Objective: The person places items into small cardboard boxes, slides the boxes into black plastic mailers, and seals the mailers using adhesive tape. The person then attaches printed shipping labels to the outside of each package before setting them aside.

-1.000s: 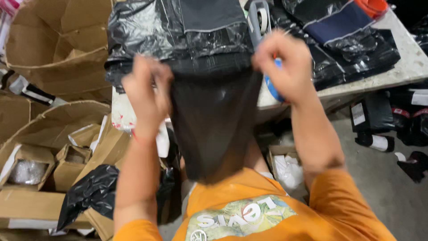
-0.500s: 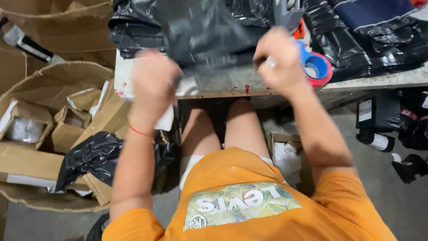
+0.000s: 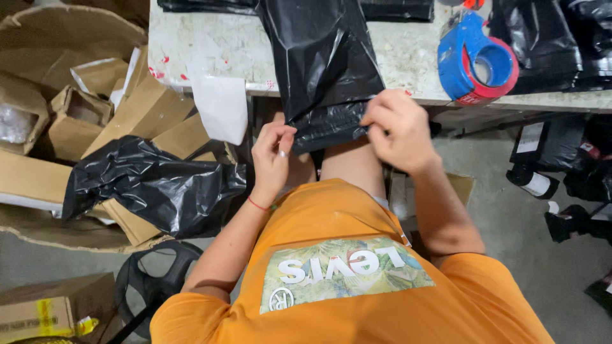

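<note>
- The black plastic bag (image 3: 322,70) now lies on the table (image 3: 217,44), no longer held up as a second ago; I read it as laid down for closing.
- My left hand (image 3: 273,159) and right hand (image 3: 398,130) pinch its near edge at the table's lip.

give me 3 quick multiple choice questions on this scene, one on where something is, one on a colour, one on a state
1. Where is the tape dispenser?
A. on the floor
B. on the table, past the right hand
C. in a cardboard box

2. What colour is the bag that both hands grip?
A. black
B. white
C. green

3. How does the bag lie?
A. wholly on the floor
B. rolled into a ball
C. on the table, its near end hanging over the edge

Answers:
1 B, it sits on the tabletop beyond the right hand.
2 A, it is glossy black plastic.
3 C, the left hand and right hand pinch the overhanging end.
</note>
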